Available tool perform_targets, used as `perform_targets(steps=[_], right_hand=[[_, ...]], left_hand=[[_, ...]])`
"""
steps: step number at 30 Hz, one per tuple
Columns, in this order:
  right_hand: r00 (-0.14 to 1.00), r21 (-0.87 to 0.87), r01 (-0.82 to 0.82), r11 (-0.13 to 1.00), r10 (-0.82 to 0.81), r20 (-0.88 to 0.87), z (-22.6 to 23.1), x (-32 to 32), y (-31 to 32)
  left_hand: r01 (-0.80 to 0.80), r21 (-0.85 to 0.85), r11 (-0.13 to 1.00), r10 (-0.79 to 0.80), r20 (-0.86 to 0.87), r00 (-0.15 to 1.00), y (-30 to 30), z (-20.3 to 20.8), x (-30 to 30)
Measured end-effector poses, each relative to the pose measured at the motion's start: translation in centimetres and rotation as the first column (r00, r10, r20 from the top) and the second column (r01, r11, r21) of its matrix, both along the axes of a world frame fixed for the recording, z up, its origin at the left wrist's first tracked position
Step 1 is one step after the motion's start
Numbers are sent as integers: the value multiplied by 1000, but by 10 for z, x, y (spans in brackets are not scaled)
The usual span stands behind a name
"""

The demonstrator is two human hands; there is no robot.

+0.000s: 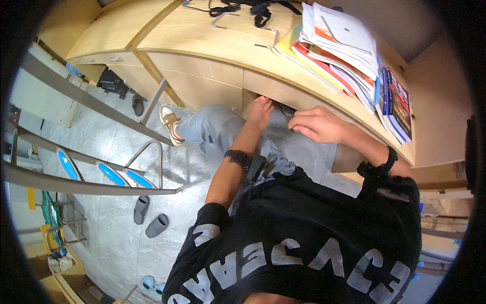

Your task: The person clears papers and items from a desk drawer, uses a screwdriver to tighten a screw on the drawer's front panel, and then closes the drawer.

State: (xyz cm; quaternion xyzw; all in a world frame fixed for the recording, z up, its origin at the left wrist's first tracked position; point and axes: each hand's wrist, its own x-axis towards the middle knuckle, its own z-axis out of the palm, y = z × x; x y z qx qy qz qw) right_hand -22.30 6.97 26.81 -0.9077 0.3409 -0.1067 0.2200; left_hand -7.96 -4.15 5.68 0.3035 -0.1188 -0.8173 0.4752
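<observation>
My left hand (pixel 260 112) is raised at the lower edge of the wooden desk's front panel (pixel 283 83), its fingers curled together. What it grips, if anything, is hidden. To its right my right hand (pixel 320 124) is closed, with thumb and fingers drawn in. A tiny dark spot shows at its fingertips, too small to name. Between the two hands, in the dark gap under the panel, lies a dark object (pixel 287 110) I cannot make out. Dark bands with small devices sit around both wrists.
The wooden desk (pixel 212 43) holds a tall stack of papers (pixel 341 45), books (pixel 397 104) and black cables (pixel 260 12). On the left, a metal ladder (pixel 96 96) with blue-topped steps stands over the grey floor. Grey slippers (pixel 157 226) lie near it. My shoe (pixel 170 125) is beside the ladder.
</observation>
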Motion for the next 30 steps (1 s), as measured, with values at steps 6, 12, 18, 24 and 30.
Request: perform_targets(steps=[6,12,18,24,30], right_hand=[[888,-24,457,889,-454,68,3,-32,26],[876,24,475,880,-475,78,-13,-30,17],[877,-8,478,878,-476,66,-70,19,-5],[796,-138,601,787,-575,189,-126,56,-41],[769,-110,617,779,-569,290,-127,72,-42]], left_hand=[[-47,-117,992,27,-164,986,-20,-28,2],[-79,-105,991,66,-121,990,-9,-36,8],[-53,-210,976,16,-175,984,26,-5,22],[24,-271,962,-125,-364,923,36,-22,39],[69,-289,955,-170,-342,924,30,-37,43]])
